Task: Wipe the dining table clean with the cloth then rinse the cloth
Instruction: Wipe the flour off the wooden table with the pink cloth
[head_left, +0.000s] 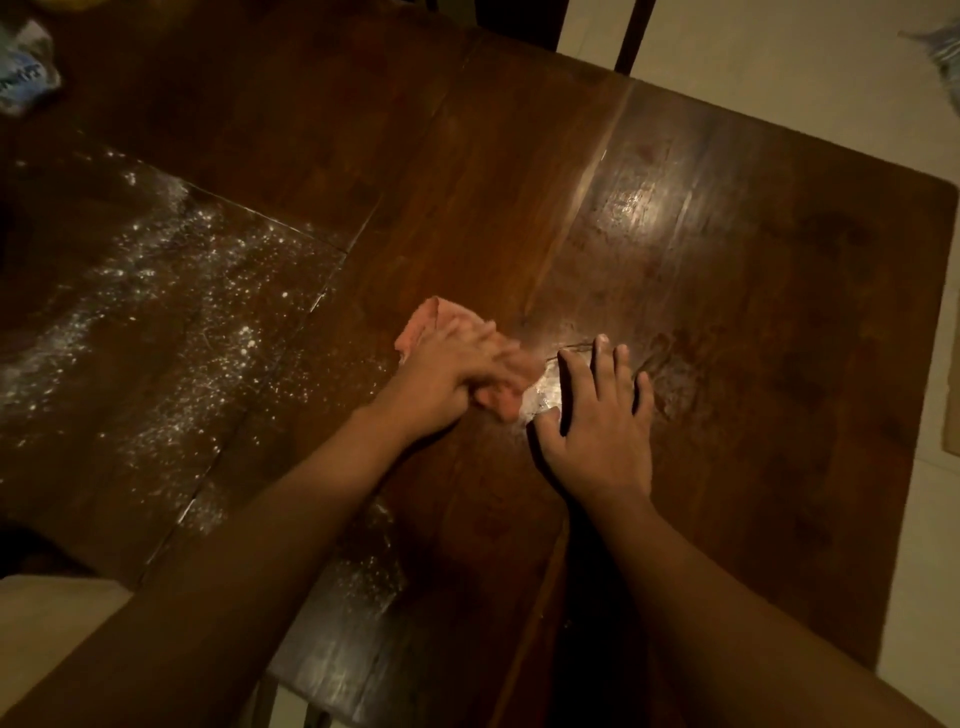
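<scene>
Dark wooden boards of the dining table (727, 312) fill most of the view, shining under a patch of light toward one o'clock, with pale floor (779, 52) showing past the table's edges at twelve and three o'clock.

Near the centre, the left hand (452, 379) lies on top of the pink cloth (423, 322), its fingers bent over the bunched fabric and holding it against the wood; the hand is blurred, so the exact finger grip is hard to read. Cloth shows beyond the knuckles at eleven o'clock of that hand and again under the fingertips at four o'clock.

Just beside it, at three o'clock, the right hand (597, 436) rests palm down on the table, wide and flat with fingers spread, holding nothing. Between the two hands sits a small bright heap of white powder (545, 395), touching the right thumb and the near edge of the cloth.

More scattered powder (171, 291) speckles the table from nine to seven o'clock, well apart from the cloth, and a thinner streak lies close to the left forearm. A crumpled plastic bag (26, 67) sits at ten o'clock on the far corner. Dark chair legs (631, 36) stand at twelve o'clock beyond the table, and a blurred blue-white object (940, 41) lies on the floor at two o'clock.
</scene>
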